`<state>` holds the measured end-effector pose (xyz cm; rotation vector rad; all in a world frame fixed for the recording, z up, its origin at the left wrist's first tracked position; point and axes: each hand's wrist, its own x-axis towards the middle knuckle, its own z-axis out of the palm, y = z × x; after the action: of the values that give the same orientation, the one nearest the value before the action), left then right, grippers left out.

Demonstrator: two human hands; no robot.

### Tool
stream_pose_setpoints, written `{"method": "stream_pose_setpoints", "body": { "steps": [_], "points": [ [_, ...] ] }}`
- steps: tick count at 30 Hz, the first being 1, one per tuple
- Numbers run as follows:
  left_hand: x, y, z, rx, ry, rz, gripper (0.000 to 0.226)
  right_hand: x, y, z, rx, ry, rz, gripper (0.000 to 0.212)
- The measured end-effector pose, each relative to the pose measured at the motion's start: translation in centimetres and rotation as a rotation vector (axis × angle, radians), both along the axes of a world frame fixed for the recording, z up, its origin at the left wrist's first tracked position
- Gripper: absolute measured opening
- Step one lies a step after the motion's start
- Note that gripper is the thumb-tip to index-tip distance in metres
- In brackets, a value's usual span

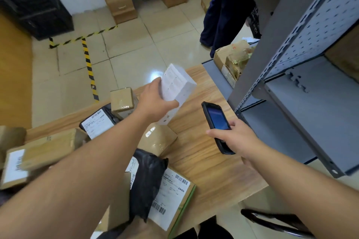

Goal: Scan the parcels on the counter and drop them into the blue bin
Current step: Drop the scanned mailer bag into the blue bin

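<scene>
Left hand [155, 101] grips a white box [177, 85] above the desk's [204, 161] far edge; right hand [235, 137] holds a scanner [217, 124].

Light wood-grain counter [204, 161], bare along its right half. Resting on the left half: small tape-wrapped brown cardboard box [122, 101] at the far edge; black plastic mailer with white label [96, 122] just beside it; glossy tan padded envelope [157, 138] near the middle; crumpled black plastic bag [147, 180] overlapping flat green-edged cardboard box with barcode label [172, 198]; blurred brown boxes [48, 149] at left, possibly stacked.
</scene>
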<state>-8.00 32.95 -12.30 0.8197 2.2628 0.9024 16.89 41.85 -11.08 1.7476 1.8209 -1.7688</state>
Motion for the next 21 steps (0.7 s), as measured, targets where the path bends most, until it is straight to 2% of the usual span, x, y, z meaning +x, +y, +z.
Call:
{"method": "stream_pose_setpoints", "body": {
  "steps": [3, 6, 8, 11, 13, 15, 21],
  "points": [
    [1.3, -2.5, 1.8, 0.12, -0.241, 0.131, 0.063, 1.4, -0.3, 2.1, 0.012, 0.031, 0.088, 0.059],
    [2.2, -5.4, 2.5, 0.18, -0.435, 0.273, 0.083, 2.6, -0.3, 3.6, 0.024, 0.006, 0.208, 0.068],
    [2.9, -7.6, 2.8, 0.213, -0.515, 0.354, 0.087, 3.3, -0.4, 4.6, 0.013, -0.011, 0.286, 0.061],
    [4.3, -10.7, 3.2, 0.24, -0.581, 0.387, 0.068, 4.3, -1.1, 5.7, -0.001, -0.012, 0.409, 0.05],
    [5.4, -12.5, 3.4, 0.266, -0.632, 0.393, 0.051, 4.6, -1.8, 6.1, -0.005, -0.012, 0.465, 0.053],
    [6.1, -14.3, 3.3, 0.277, -0.687, 0.387, 0.044, 4.8, -2.5, 6.3, -0.029, 0.004, 0.484, 0.056],
    [7.0, -18.5, 3.2, 0.348, -0.868, 0.42, 0.066, 4.2, -4.0, 8.0, -0.085, 0.034, 0.62, 0.048]
  ]
}}
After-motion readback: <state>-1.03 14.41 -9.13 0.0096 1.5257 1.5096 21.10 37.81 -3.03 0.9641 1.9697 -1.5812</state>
